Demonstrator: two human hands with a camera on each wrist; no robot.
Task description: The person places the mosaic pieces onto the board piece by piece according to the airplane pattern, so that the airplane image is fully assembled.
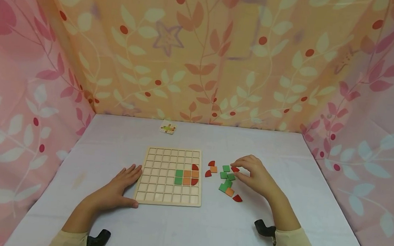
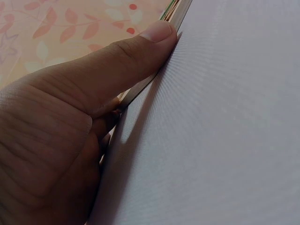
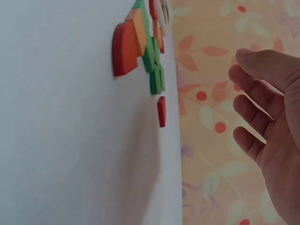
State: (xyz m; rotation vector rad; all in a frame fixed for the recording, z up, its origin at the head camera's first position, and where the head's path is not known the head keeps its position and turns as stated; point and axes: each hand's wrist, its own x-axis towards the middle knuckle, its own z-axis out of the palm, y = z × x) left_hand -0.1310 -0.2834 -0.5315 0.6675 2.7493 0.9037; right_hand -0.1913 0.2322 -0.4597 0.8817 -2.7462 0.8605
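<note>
A wooden grid board (image 1: pixel 158 176) lies on the table with several tiles in its right part: green squares (image 1: pixel 179 177), orange squares (image 1: pixel 187 177) and red quarter-round pieces (image 1: pixel 194 182). My left hand (image 1: pixel 117 188) rests at the board's left side, fingers stretched along the edge. In the left wrist view the thumb (image 2: pixel 150 37) touches the board's edge. My right hand (image 1: pixel 257 176) hovers over the loose tiles, its fingers bent loosely and nothing seen between them. Under its fingertips lies a red quarter-round tile (image 3: pixel 161 111), apart from the hand in the right wrist view.
Loose green tiles (image 1: pixel 226 168), orange tiles (image 1: pixel 229 192) and red tiles (image 1: pixel 237 198) are scattered right of the board. Behind the board lies a small patterned card (image 1: pixel 168 127). Printed curtains (image 1: pixel 202 61) enclose the white table (image 1: pixel 120 132) at the back and sides.
</note>
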